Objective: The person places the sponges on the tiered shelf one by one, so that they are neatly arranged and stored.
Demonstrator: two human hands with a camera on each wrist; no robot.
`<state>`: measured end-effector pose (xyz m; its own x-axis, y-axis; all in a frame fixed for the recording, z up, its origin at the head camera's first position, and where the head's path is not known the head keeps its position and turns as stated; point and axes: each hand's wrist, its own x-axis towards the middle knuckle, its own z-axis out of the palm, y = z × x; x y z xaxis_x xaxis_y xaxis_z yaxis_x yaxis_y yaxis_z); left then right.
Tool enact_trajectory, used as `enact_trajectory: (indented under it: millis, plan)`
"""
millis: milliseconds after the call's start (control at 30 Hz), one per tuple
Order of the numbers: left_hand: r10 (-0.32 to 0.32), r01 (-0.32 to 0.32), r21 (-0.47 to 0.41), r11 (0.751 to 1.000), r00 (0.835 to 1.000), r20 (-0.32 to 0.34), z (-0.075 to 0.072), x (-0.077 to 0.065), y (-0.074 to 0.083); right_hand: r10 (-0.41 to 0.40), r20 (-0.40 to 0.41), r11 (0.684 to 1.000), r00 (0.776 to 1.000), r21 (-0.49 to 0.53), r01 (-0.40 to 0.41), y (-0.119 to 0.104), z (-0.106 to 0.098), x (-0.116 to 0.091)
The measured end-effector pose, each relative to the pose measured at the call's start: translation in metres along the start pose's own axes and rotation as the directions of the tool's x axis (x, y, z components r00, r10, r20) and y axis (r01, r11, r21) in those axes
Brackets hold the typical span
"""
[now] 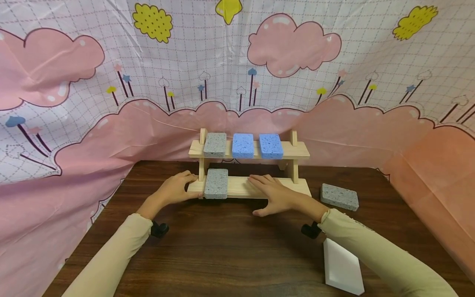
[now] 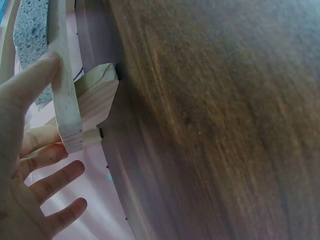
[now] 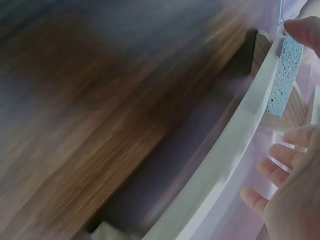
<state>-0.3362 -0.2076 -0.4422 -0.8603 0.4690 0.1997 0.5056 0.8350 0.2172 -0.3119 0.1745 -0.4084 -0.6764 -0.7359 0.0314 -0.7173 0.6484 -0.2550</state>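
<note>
A two-tier wooden rack [image 1: 243, 187] stands at the back of the table. At its lower left end, my left hand [image 1: 176, 189] grips the board, thumb on the front edge and fingers around the end, as the left wrist view also shows. Right beside that thumb, a grey sponge [image 1: 216, 183] lies on the lower board. My right hand [image 1: 276, 196] is spread over the right part of the same board, fingers apart and holding nothing. On the upper board lie another grey sponge [image 1: 215, 144] and two blue sponges, one in the middle [image 1: 243, 145] and one farther right [image 1: 271, 145].
A loose grey sponge [image 1: 339, 196] lies on the dark wooden table [image 1: 222, 251], right of the rack. Nearer, beside the right sleeve, is a white block [image 1: 343, 268]. A patterned pink and white sheet [image 1: 222, 82] hangs behind and along both sides.
</note>
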Motion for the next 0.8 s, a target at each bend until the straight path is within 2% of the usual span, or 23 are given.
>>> enact_trajectory:
  millis: [800]
  plan:
    - [0.0, 0.0, -0.009, 1.0, 1.0, -0.01, -0.002, -0.001, 0.003, 0.014, 0.031, 0.995, 0.999, -0.101, -0.011, 0.012, -0.004, -0.104]
